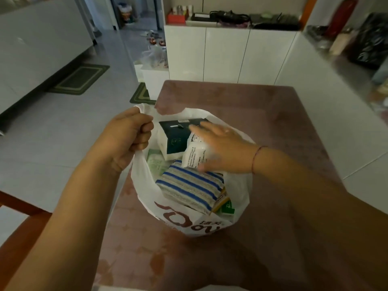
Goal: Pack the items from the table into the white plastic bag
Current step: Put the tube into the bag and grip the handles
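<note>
The white plastic bag (189,224) with dark red lettering stands open on the pinkish table (262,114). My left hand (126,141) is clenched on the bag's left handle and holds that side up. My right hand (224,150) reaches into the bag's mouth and grips a white printed packet (194,155). Inside the bag lie a dark box with white sides (178,138), a blue and grey striped pack of cloths (189,189), a pale green packet (155,162) and a green and yellow item (225,205).
White cabinets (226,53) stand behind the table, with clutter on top. A white counter (327,85) runs along the right, holding a black bag (371,45). Tiled floor with green mats (81,78) lies to the left. A wooden chair edge (19,206) sits at lower left.
</note>
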### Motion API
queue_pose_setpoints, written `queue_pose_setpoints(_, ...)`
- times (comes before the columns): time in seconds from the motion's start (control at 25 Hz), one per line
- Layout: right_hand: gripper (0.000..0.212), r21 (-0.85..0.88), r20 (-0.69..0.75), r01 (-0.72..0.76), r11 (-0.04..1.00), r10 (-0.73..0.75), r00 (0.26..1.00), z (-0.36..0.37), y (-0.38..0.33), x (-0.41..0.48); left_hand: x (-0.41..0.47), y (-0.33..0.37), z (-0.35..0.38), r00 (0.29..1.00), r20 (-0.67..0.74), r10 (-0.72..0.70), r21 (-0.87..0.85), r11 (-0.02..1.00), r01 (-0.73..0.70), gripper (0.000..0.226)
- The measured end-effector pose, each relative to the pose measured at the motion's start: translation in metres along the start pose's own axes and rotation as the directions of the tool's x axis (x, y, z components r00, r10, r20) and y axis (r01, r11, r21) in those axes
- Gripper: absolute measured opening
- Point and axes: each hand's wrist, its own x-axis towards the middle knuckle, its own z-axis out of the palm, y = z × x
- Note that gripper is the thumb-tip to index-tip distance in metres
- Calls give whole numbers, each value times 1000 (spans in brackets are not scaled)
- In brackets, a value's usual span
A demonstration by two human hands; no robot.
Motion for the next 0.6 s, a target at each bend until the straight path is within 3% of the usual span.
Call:
queue_pose_setpoints(0.12,96,-88,71,49,995,-43,997,42,-21,-2,2,0,3,1000,0,-24,4,1000,24,31)
queue_pose_setpoints(0.44,69,-107,131,25,994,-11,991,72,-13,15,0,0,7,1000,-19,-23,-8,1000,23,32)
queue_pose_setpoints(0.52,70,-108,67,11,994,-4,998,64,-16,8,-2,0,3,999,-40,-18,0,1000,18,31)
queue_pose_setpoints(0.6,74,-82,-154,-38,996,25,988,49,-18,-14,-5,-5,-1,999,-37,-23,18,1000,23,26)
